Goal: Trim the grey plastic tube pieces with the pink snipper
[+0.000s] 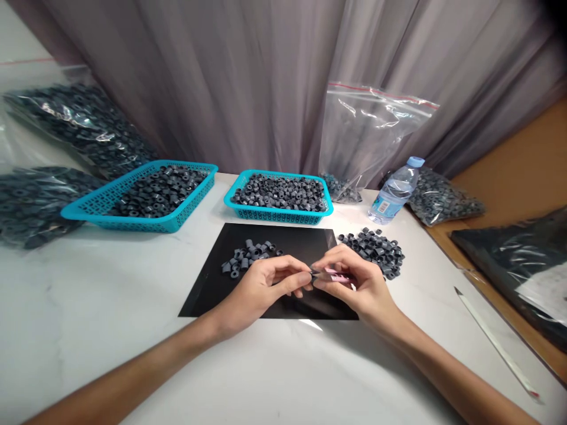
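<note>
My left hand (266, 286) and my right hand (349, 280) meet over a black mat (212, 289) on the white table. The left fingers pinch a small dark piece where the two hands touch. The right hand is closed on a small pink tool (333, 274) whose tip points at that piece. A little heap of grey rubber rings (248, 255) lies on the mat just beyond my left hand. A second, bigger heap of grey rings (374, 248) lies on the table past my right hand.
Two turquoise baskets, left (88, 208) and middle (234, 203), hold grey rings. Plastic bags of rings lie far left (75, 127) and back right (436, 200). A water bottle (394, 192) leans by a clear zip bag (372, 130). A white blade-like strip (496, 342) lies at right.
</note>
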Tool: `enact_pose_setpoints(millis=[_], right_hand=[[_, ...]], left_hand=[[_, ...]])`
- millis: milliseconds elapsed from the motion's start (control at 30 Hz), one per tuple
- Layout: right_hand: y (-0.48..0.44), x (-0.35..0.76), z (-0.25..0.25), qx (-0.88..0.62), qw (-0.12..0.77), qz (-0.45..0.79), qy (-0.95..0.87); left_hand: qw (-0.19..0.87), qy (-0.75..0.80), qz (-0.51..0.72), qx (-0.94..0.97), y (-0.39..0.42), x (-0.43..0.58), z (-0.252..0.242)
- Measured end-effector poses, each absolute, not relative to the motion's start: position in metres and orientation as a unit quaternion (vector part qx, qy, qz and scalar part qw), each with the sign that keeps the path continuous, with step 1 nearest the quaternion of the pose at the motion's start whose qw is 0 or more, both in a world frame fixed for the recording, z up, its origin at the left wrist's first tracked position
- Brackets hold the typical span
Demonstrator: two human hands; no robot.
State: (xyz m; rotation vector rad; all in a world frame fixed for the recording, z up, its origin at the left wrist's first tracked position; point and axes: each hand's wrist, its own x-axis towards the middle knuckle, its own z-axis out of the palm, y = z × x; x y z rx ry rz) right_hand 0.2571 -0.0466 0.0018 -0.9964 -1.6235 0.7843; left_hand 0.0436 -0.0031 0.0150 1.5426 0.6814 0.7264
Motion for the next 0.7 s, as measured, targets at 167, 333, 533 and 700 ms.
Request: enact_pose_setpoints(millis=[167,333,533,700], right_hand=[[-0.046,0.256,0.002,-0.418,0.516,0.342,-0.665],[-0.046,0.253,-0.001,-0.434,0.520,0.373,-0.634],[-0.046,0.250,-0.004,-0.437,0.529,0.384,-0.618],[-0.046,0.250,-0.005,-0.436,0.528,0.384,-0.620]], left_hand=[[0.590,0.304,0.313,0.679,-0.004,0.044,0.013],[0.504,0.331,0.322,0.730,-0.009,0.043,0.015],[0.336,0.340,0.391,0.786,-0.014,0.043,0.016],[0.266,0.297,0.406,0.822,-0.015,0.042,0.015]])
